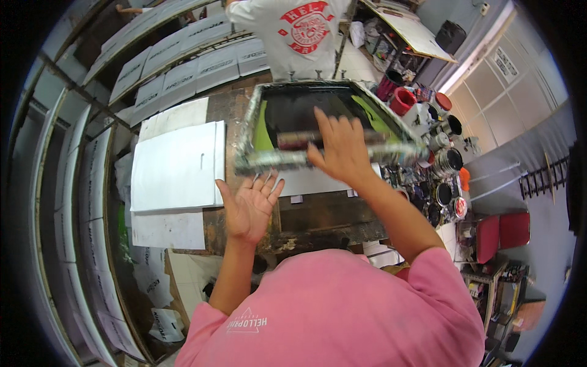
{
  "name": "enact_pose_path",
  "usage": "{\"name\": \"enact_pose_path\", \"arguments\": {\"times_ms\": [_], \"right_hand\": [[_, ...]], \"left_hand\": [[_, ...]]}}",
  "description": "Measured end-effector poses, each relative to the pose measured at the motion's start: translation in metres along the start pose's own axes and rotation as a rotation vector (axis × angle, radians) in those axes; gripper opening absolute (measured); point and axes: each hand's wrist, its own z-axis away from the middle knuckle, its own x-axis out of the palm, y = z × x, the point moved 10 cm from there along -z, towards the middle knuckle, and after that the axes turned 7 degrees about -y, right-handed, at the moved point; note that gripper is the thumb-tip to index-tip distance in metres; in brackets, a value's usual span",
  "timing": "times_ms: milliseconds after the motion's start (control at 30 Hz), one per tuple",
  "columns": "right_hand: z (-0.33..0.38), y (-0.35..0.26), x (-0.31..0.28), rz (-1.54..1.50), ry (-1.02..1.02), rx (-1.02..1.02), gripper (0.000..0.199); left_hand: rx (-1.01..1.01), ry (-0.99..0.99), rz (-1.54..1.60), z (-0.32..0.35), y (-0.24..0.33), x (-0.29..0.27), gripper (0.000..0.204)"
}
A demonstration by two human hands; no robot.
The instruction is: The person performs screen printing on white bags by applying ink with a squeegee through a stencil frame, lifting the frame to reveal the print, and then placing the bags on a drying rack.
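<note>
A screen-printing frame (pixel 269 160) with a dark mesh and green patches along its sides stands on the worn table; its near edge is blurred. Across the near part of the mesh lies a wooden-handled squeegee (pixel 295 140). My right hand (pixel 343 150) is over the squeegee, index finger stretched out and thumb apart, with no clear grip on it. Palm up and fingers spread, my left hand (pixel 249 208) is empty just below the frame's near left edge. Part of a white sheet (pixel 324 182) shows beneath the frame.
A stack of white sheets (pixel 174 165) lies left of the frame. Racks of printed sheets (pixel 98 238) stand at the left. Paint tins and tubs (pixel 449 160) crowd the right side. Beyond the table stands another person (pixel 299 37) in a white shirt.
</note>
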Motion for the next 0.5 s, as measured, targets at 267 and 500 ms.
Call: {"name": "enact_pose_path", "arguments": {"times_ms": [267,500], "right_hand": [[0.109,0.003,0.161,-0.291,-0.506,-0.05,0.038],[0.162,-0.019,0.235,-0.283,-0.513,-0.062,0.047]], "left_hand": [[-0.382,0.443,-0.035,0.059,-0.086,-0.147,0.138],[-0.482,0.632,-0.005,0.067,-0.128,-0.231,0.135]]}}
